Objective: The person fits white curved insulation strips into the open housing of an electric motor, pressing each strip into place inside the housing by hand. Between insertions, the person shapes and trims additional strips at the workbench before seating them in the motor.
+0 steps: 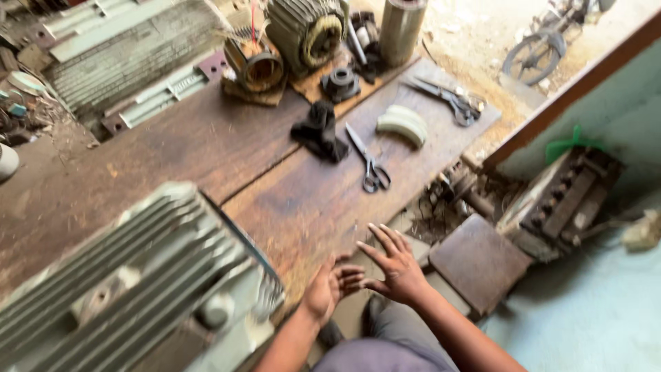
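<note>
A seated person holds both bare hands together just off the near edge of a worn, dark-stained wooden workbench. The left hand is cupped with fingers curled, its fingertips touching the palm side of the right hand, whose fingers are spread flat; neither hand grips anything. Just beside the left hand, on the bench's near corner, lies a large grey finned metal motor housing, the thing nearest the hands. Further along the bench, well apart from the hands, rest steel scissors with dark handles, a crumpled black cloth and a pale curved plastic piece. The hands appear to be between actions, rubbing or brushing together. Any next grasp would call for a reach forward across the board, or leftward to the housing.
</note>
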### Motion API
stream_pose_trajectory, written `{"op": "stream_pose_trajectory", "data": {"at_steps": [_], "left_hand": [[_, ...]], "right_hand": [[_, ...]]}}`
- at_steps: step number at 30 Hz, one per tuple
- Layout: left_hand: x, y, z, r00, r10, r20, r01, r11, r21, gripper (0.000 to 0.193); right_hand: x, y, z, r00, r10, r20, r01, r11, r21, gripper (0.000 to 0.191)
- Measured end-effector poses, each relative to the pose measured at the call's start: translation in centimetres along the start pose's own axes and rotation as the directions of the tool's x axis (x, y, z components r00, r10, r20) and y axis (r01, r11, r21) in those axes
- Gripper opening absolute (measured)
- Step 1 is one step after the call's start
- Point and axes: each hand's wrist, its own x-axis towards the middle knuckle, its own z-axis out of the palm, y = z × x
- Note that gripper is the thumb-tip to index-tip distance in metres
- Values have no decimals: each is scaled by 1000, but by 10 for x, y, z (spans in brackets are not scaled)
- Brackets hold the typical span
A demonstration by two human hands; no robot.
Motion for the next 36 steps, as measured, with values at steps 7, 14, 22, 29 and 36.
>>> {"op": "stream_pose_trajectory", "data": {"at_steps": [7,14,22,29,36], "left_hand": [[42,6,-33,954,176,-243,-168,984,54,37],[124,41,18,881,265,-392,-215,962,167,28],[174,77,58,880,267,-394,-163,947,278,26],[197,80,47,877,268,-399,-155,944,292,27],[212,77,46,864,277,-421,-149,938,312,26]], "right_hand": [[109,183,-6,973,133,-191,-155,982,-106,46],[233,331,-4,974,202,-104,-222,943,-248,52],[241,370,36,982,184,-51,-190,965,-179,28],[246,380,35,983,186,-3,-184,971,-151,13],[246,388,31,989,143,25,-138,982,-132,17]]}}
